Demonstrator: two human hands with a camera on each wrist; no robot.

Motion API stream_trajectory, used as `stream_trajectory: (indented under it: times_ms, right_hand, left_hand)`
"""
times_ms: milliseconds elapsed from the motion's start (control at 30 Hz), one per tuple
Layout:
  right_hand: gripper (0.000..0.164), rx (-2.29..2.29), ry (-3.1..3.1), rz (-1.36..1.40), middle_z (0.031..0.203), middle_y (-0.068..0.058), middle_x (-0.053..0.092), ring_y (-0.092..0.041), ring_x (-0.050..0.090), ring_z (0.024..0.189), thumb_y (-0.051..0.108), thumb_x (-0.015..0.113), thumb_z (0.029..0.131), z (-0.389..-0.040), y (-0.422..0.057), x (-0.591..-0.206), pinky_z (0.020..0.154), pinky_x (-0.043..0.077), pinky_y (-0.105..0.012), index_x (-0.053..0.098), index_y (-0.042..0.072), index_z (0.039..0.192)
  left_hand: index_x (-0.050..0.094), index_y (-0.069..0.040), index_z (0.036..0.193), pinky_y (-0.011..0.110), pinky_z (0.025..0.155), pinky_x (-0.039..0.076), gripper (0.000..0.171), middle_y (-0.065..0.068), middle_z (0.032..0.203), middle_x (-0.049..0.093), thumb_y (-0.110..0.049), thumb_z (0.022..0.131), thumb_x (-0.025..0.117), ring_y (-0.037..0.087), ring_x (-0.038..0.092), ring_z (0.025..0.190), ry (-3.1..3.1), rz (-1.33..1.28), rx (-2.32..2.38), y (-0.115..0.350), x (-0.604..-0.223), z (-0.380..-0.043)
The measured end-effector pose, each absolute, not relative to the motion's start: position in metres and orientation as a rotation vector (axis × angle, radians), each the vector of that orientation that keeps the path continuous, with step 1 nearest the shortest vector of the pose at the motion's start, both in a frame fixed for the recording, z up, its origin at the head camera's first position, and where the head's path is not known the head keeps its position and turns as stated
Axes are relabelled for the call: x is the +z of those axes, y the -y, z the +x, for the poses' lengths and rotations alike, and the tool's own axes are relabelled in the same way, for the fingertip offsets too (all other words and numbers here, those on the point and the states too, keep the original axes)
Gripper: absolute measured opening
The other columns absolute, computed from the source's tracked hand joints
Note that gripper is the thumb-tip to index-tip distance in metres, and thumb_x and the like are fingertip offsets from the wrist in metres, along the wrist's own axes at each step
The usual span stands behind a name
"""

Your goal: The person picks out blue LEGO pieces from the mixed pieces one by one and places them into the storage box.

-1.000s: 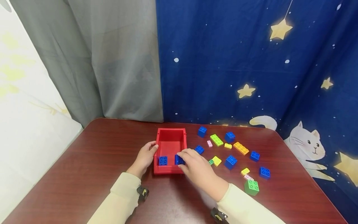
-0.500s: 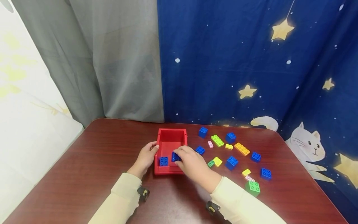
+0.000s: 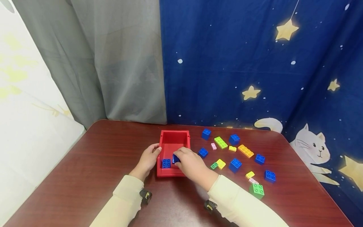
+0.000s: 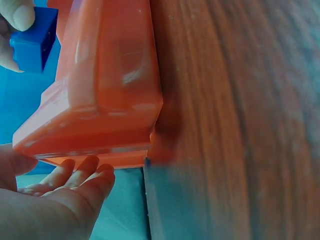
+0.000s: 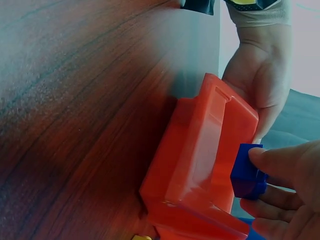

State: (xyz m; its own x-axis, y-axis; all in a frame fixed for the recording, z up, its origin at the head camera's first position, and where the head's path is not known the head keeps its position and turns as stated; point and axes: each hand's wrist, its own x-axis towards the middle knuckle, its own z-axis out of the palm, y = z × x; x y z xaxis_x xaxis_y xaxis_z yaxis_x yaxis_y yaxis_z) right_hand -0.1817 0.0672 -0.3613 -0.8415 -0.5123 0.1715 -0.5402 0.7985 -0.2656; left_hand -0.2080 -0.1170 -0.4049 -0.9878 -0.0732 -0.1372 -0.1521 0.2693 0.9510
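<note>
A red open-topped box (image 3: 171, 172) stands on the table. My left hand (image 3: 146, 159) grips its left wall, thumb at the rim and fingers along the outside, as the left wrist view also shows. Between thumb and fingers my right hand (image 3: 194, 162) pinches a blue toy brick (image 5: 244, 172), held inside the box near its front right. A second blue brick (image 3: 166, 163) sits studs up in the front left corner. The held brick's right part is hidden by the fingers in the head view.
Right of the box several loose bricks lie scattered, among them an orange one (image 3: 245, 151), a lime one (image 3: 220, 142), a tall green one (image 3: 256, 190) and a blue one (image 3: 235, 165). A curtain (image 3: 215, 63) hangs behind the table (image 3: 85, 176).
My right hand has moved left with the blue brick, from the box's right wall to just beside the brick in the corner. The left hand keeps its hold on the box.
</note>
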Motion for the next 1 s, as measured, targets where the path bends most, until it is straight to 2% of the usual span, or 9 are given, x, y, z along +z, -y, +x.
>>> stream_trajectory:
  times_ms: [1000]
  right_hand:
    - [0.034, 0.199, 3.087, 0.854, 0.091, -0.004, 0.064, -0.017, 0.066, 0.087, 0.022, 0.078, 0.081, -0.199, -0.047, -0.363, 0.076, 0.058, -0.033, 0.070, 0.010, 0.112]
  left_hand:
    - [0.045, -0.002, 0.140, 0.053, 0.105, 0.039, 0.043, 0.023, 0.138, 0.050, -0.020, 0.102, 0.046, 0.038, 0.049, 0.124, -2.460, -0.194, 1.888, 0.117, -0.407, -0.209]
